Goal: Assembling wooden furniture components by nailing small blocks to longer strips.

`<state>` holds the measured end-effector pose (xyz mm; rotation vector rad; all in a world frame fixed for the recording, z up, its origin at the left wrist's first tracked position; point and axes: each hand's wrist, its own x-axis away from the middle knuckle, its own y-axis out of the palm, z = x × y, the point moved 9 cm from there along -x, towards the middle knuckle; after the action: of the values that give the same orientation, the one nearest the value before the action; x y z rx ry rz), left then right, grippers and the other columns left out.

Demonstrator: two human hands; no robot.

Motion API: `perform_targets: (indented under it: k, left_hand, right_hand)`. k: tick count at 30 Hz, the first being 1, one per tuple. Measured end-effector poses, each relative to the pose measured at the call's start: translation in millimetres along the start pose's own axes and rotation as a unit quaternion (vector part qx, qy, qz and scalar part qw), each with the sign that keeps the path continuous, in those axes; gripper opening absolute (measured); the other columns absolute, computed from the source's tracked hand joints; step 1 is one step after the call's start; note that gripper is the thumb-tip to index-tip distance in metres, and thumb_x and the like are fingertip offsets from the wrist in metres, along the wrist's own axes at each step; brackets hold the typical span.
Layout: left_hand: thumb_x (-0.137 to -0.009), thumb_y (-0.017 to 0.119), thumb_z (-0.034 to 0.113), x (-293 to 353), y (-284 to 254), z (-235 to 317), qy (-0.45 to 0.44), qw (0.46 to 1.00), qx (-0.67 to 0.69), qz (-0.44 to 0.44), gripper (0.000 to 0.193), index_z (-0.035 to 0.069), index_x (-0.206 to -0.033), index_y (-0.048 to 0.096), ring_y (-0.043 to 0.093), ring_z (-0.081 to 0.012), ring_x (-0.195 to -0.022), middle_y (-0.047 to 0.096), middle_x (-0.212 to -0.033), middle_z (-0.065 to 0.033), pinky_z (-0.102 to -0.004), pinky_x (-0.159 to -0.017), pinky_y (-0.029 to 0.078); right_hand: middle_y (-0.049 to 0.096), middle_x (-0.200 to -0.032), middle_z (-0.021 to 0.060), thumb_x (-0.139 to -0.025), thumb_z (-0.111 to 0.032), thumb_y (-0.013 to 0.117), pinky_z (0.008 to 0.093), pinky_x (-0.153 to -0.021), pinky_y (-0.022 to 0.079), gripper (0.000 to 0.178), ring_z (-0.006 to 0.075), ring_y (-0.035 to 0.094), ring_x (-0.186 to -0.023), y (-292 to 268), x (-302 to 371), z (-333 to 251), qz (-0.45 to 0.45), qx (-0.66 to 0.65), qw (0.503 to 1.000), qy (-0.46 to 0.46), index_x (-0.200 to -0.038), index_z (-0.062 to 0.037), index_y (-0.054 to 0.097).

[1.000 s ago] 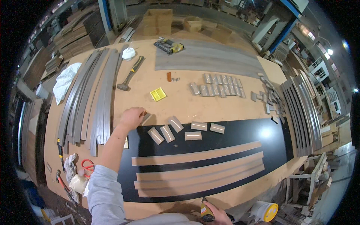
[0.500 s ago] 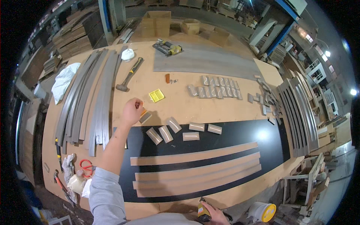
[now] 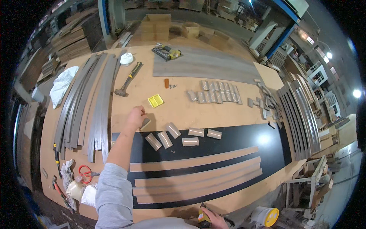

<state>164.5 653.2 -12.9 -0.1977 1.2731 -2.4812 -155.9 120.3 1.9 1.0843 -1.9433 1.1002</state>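
Note:
My left hand (image 3: 136, 118) reaches over the board just beyond a black panel (image 3: 236, 136), its fingers curled together. A small grey wood block (image 3: 145, 123) lies right beside the fingertips; whether they grip it or something smaller is hidden. Low in the picture, my right hand (image 3: 215, 220) is closed around a yellow-and-black tool (image 3: 204, 217), cut off by the lower edge. Short blocks with a pale line along each, such as this one (image 3: 153, 141), lie scattered on the panel. Long brown strips (image 3: 198, 160) rest in front of them.
Long grey strips (image 3: 100, 99) cover the table's left side. Farther back are a hammer (image 3: 129, 79), a yellow tray (image 3: 155, 100), a nail gun (image 3: 166, 52) and rows of small blocks (image 3: 217, 91). Red-handled scissors (image 3: 87, 172) lie left of my forearm. Slats (image 3: 299, 118) are stacked right.
An orange bit seen at my left fingertips half a second ago no longer shows. The hand stays beside the small block. The whole view has shifted slightly.

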Motion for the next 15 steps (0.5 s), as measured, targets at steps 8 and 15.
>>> perform_targets:
  k: [8,15]
  left_hand:
    - [-0.088,0.079,0.012,10.4,-21.3,-6.4,-0.061,0.989,0.125,0.055,0.017,0.003,-0.101,0.073,0.073,-0.0221,-0.083,0.076,-0.095,-0.0131,-0.0346,-0.075,0.057]
    - [-0.099,0.066,0.007,126.3,-39.1,59.1,-0.138,0.838,0.527,0.026,0.026,0.002,-0.125,0.064,0.072,-0.0178,-0.096,0.071,-0.103,-0.0045,-0.0327,-0.082,0.059]
  right_hand:
    - [0.054,-0.147,0.0294,-0.084,-0.034,0.075,0.0565,-0.106,0.048,0.095,0.0547,0.056,-0.128,45.4,-59.1,97.6,0.013,0.027,0.999,-0.015,-0.163,-0.0428,0.023]
    - [0.060,-0.140,0.0278,-0.082,-0.040,0.079,0.0555,-0.105,0.050,0.093,0.0516,0.059,-0.126,-19.6,8.5,-6.5,0.065,0.019,0.996,-0.050,-0.162,-0.0337,0.031]
